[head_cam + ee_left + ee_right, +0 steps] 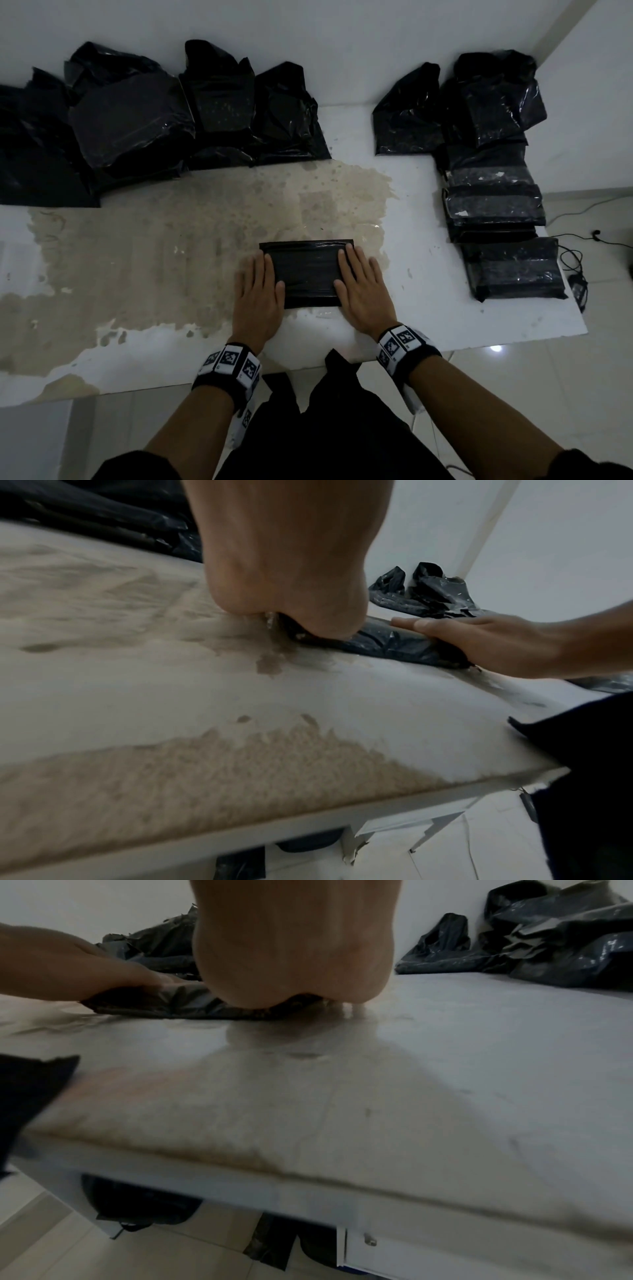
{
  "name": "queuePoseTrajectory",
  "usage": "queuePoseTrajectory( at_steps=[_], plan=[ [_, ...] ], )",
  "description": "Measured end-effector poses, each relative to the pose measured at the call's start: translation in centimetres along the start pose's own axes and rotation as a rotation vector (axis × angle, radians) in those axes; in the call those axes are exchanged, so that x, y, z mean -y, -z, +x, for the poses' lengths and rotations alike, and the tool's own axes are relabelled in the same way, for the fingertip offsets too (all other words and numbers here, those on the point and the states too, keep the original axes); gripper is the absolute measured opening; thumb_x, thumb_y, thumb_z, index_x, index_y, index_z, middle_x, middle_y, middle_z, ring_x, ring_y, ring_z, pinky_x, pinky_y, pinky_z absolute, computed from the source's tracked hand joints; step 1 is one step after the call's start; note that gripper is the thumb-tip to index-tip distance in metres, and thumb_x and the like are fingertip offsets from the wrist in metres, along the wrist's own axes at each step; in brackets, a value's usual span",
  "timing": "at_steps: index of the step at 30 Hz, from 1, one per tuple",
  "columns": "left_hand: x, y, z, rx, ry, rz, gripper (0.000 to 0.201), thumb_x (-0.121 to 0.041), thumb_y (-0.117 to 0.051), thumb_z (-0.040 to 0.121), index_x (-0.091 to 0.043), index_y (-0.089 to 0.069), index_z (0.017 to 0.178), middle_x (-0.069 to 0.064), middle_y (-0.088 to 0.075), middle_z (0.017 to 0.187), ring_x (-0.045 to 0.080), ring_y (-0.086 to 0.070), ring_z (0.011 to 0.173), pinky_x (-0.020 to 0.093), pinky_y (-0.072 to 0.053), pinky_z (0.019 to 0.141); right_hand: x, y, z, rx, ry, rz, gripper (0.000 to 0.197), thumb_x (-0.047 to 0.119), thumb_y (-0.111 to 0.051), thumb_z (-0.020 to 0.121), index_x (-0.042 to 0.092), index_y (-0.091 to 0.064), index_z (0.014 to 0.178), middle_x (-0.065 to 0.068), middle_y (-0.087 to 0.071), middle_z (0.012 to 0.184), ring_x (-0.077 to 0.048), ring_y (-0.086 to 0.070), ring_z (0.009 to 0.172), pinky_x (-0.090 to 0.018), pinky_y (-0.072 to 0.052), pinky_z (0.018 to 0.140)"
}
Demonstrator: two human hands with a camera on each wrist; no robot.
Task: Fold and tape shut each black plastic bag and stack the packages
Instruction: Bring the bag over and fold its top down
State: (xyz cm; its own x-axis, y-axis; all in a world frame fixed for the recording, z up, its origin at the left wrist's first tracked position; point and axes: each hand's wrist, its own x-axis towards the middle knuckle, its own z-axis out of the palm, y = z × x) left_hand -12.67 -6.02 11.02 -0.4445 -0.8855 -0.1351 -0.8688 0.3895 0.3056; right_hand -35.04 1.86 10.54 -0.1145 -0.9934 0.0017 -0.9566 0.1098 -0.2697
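Head view alone shows both flat hands, left hand (257,298) and right hand (360,294), pressing the folded package (305,274) (fingers straight, gripping nothing) at frame centre.

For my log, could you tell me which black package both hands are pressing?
The flat folded package at the table's middle front, alone between both piles, under the left hand and right hand.

Package ends (305,274): hidden under both palms.
Left fingers: hidden behind the wrist in the left wrist view.
Left bag pile (41,147): cut off by the picture's edge.

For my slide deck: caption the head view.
Both hands, left and right, press flat on a folded black package on the table.
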Motion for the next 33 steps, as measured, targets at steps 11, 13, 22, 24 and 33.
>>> queuePoseTrajectory(
  at_steps=[11,13,22,24,33],
  plan=[
    [-2.3,-0.2,0.6,-0.009,-0.246,0.097,0.063,-0.042,-0.021,0.104,-0.007,-0.032,0.156,0.01,-0.024,0.165,0.031,-0.017,0.153,0.053,-0.014,0.121,-4.3,4.5,3.5,-0.187,-0.169,0.22,0.041,0.029,-0.054,0.099,0.012,-0.059,0.136,-0.015,-0.056,0.134,-0.037,-0.055,0.117,-0.051,-0.049,0.092],
    [-2.2,-0.5,0.6,-0.012,-0.243,0.088,0.063,-0.042,-0.021,0.104,-0.008,-0.03,0.156,0.01,-0.023,0.165,0.03,-0.016,0.153,0.052,-0.013,0.122,-6.6,5.5,5.7,-0.148,-0.249,0.206,0.042,0.023,-0.062,0.096,0.011,-0.06,0.136,-0.017,-0.058,0.129,-0.039,-0.056,0.109,-0.051,-0.051,0.088],
    [-2.2,-0.7,0.7,-0.055,-0.249,0.061,0.062,-0.04,-0.028,0.103,-0.006,-0.036,0.153,0.012,-0.028,0.163,0.032,-0.023,0.151,0.052,-0.016,0.12,-8.6,6.9,9.3,0.031,-0.139,0.074,0.018,0.02,-0.062,0.097,0.009,-0.066,0.111,-0.011,-0.062,0.108,-0.032,-0.053,0.103,-0.044,-0.051,0.076],
    [-2.2,-0.6,0.7,-0.051,-0.246,0.055,0.062,-0.041,-0.028,0.103,-0.006,-0.037,0.153,0.012,-0.029,0.162,0.032,-0.023,0.151,0.051,-0.015,0.12,-8.6,6.9,9.4,0.037,-0.143,0.049,0.016,0.02,-0.061,0.098,0.007,-0.065,0.105,-0.01,-0.062,0.104,-0.031,-0.054,0.1,-0.041,-0.049,0.071],
    [-2.1,-0.4,0.6,-0.029,-0.247,0.058,0.062,-0.042,-0.026,0.104,-0.007,-0.033,0.155,0.011,-0.026,0.164,0.031,-0.02,0.152,0.051,-0.016,0.121,-8.8,8.3,8.7,0.014,-0.219,0.346,0.007,0.02,-0.064,0.096,0.014,-0.062,0.092,-0.002,-0.07,0.085,-0.024,-0.066,0.081,-0.04,-0.055,0.07]
  ],
)
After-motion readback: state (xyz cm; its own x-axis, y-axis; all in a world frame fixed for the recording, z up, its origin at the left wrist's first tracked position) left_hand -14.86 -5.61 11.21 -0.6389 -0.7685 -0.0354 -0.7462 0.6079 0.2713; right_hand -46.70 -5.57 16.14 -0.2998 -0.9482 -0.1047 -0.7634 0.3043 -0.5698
